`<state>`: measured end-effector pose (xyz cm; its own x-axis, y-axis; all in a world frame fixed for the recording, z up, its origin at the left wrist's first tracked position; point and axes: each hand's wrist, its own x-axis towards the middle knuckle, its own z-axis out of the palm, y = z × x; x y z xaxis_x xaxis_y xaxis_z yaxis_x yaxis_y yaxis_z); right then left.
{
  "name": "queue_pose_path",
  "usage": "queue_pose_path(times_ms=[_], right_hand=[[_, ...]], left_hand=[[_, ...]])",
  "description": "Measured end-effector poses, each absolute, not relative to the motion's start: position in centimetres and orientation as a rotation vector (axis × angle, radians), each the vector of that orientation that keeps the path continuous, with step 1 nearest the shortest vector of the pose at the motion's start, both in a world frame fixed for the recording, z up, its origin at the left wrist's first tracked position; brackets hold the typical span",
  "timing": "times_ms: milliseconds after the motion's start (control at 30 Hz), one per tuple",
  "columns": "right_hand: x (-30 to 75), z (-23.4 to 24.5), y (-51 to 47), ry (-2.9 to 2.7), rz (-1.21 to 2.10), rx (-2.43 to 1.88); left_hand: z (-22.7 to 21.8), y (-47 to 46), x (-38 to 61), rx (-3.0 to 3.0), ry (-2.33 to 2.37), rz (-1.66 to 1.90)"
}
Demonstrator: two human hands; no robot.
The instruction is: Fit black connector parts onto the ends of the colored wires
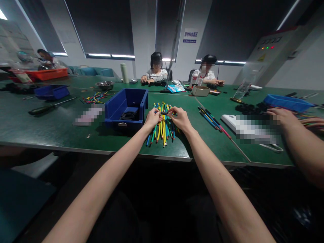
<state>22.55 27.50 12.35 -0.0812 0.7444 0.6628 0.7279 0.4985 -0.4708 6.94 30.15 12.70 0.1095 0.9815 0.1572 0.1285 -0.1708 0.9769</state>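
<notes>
Both of my hands meet over a fanned pile of short wires [163, 131] in yellow, green and blue on the table. Between them is a small black tube-like piece [164, 113]. The fingers of my left hand [153, 118] are pinched at its left end. At its other end, my right hand [181, 118] is closed with thumb and fingertips together. Whether a wire runs into the black piece I cannot tell. Just left of my left hand stands a blue plastic bin [125, 123] with some black parts [129, 114] inside.
Right of the pile lie several blue and red wires [212, 119] and a white device [233, 123]. A co-worker's hands [286, 118] are at the far right, near a blue tray [288, 103]. Leftward lie a screwdriver [50, 106] and a metal bowl [104, 85]. Other people sit opposite.
</notes>
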Motion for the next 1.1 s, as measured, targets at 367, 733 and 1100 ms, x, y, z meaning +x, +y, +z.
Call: queue_pose_path(times_ms=[367,733,1100], right_hand=[[23.2,12.1,27.7,-1.782,0.063,-1.311],[23.1,12.5,27.5,-1.781,0.12,-1.322],[24.8,11.1,28.4,-1.624,0.009,-1.553]], left_hand=[[11.3,31.4,6.6,1.706,1.07,1.134],[11.6,31.1,6.8,1.672,1.116,1.137],[12.0,30.8,6.9,1.583,1.14,1.142]])
